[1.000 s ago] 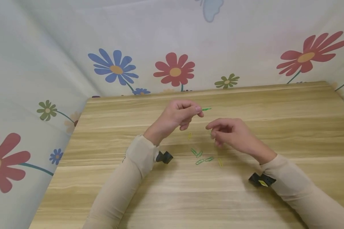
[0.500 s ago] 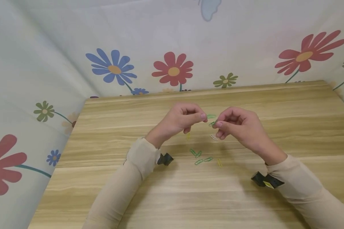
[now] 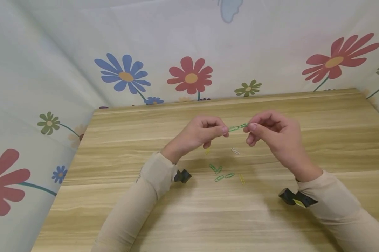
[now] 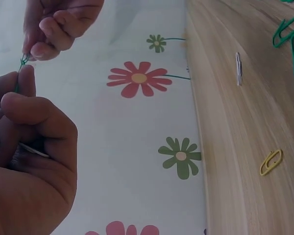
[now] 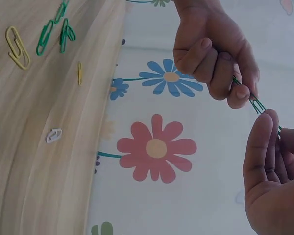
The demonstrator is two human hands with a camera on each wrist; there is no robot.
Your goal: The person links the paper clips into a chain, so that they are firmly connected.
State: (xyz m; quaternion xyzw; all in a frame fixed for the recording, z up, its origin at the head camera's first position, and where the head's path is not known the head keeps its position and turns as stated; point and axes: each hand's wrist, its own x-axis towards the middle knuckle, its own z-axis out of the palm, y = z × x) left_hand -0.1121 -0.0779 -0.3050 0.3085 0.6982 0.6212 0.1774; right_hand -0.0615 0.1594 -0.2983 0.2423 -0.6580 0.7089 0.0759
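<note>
Your left hand (image 3: 197, 134) pinches one end of a green paper clip chain (image 3: 238, 127) between thumb and forefinger; your right hand (image 3: 276, 141) pinches the other end the same way. Chain is up off the wooden tabletop (image 3: 183, 217), spanning the gap between your two sets of fingertips. In the head view its long axis runs crosswise, left to right, the right end tipped slightly higher in the picture.

The right wrist view adds a bit of green among your left fingers, beyond the pinch; the head view hides it. The left wrist view shows a pale sliver (image 4: 35, 150) inside your left palm; cannot tell what it is.

Below your hands: a white paper clip (image 3: 235, 151) on its own, one yellow paper clip (image 3: 207, 151) just under your left fingers, four loose green paper clips (image 3: 219, 178) nearer you, a second yellow paper clip (image 3: 242, 179) at their right. Flower-printed cloth (image 3: 271, 45) behind the table.
</note>
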